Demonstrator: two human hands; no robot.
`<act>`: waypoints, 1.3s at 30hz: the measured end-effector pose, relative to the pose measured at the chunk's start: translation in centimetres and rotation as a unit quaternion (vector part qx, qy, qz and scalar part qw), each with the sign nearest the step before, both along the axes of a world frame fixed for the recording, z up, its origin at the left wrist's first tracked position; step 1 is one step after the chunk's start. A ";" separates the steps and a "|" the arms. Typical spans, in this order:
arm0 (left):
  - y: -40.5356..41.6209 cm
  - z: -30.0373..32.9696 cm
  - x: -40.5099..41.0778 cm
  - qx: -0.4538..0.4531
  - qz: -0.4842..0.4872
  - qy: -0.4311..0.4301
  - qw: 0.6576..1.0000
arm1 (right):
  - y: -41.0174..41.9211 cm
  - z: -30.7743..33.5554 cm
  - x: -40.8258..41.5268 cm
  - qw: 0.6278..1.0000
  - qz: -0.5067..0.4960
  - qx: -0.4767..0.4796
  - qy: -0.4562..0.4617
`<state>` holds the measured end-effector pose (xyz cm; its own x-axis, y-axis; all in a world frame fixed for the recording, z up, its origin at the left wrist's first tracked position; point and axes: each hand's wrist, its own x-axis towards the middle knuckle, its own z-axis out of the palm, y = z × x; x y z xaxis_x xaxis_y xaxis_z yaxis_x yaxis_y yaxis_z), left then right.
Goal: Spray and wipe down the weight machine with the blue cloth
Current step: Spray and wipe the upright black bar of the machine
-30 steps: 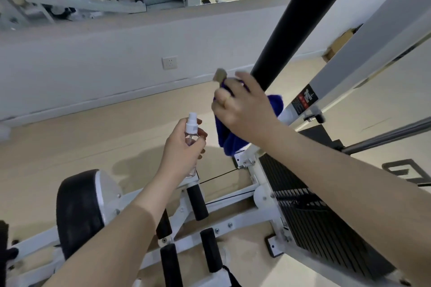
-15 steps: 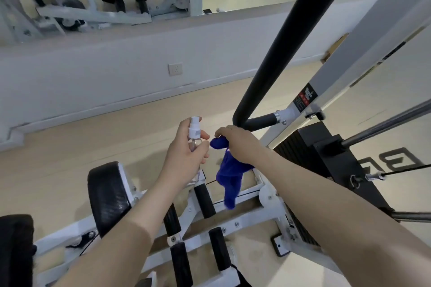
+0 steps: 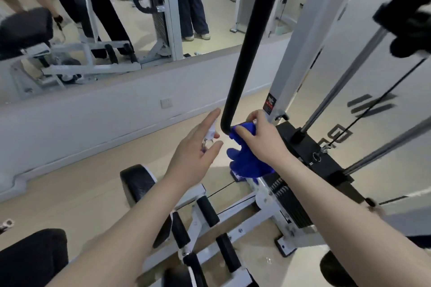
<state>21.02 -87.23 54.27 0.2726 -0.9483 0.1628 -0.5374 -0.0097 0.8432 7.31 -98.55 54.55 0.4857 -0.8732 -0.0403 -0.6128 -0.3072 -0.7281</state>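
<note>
A red-and-black warning sticker (image 3: 270,104) is seen on the weight machine's white upright (image 3: 300,58) — its print too small to be read. The blue cloth (image 3: 247,158) is clutched by the right hand (image 3: 261,140) against the bend of the black bar (image 3: 245,53). A small spray bottle (image 3: 211,134) is held in the left hand (image 3: 193,154) — forefinger stretched out over the nozzle.

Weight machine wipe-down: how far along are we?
Early. In hand: the right hand presses the blue cloth round the lower bend of the black bar; the left hand holds the spray bottle beside it. Left: the foot rollers, white frame and weight stack look untouched.
</note>
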 end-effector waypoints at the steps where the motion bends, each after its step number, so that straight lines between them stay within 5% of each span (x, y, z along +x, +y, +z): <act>1: 0.3 0.1 -0.3 -0.004 -0.013 -0.003 1.000 | 0.7 1.1 -0.4 1.000 -0.007 -0.002 -0.011; 14: 3.4 7.9 -8.2 -0.088 -0.087 -0.089 0.988 | 10.4 16.0 -11.0 0.985 -0.043 -0.168 -0.014; 24: 2.3 12.8 -16.6 -0.164 -0.109 -0.052 0.979 | 12.3 21.0 -19.7 0.976 -0.003 -0.210 -0.059; 30: 2.0 15.9 -23.6 -0.216 -0.105 -0.016 0.971 | 12.3 24.1 -27.6 0.928 -0.015 -0.347 -0.135; 39: 0.4 18.4 -32.4 -0.251 -0.111 -0.077 0.958 | 6.8 25.1 -34.6 0.912 0.014 -0.388 -0.135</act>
<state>-11.43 -86.83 72.71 0.0089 -0.7716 0.6361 -0.5969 0.5062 0.6224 -27.29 -91.76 79.60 0.4080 -0.5753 0.7089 -0.4273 -0.8065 -0.4086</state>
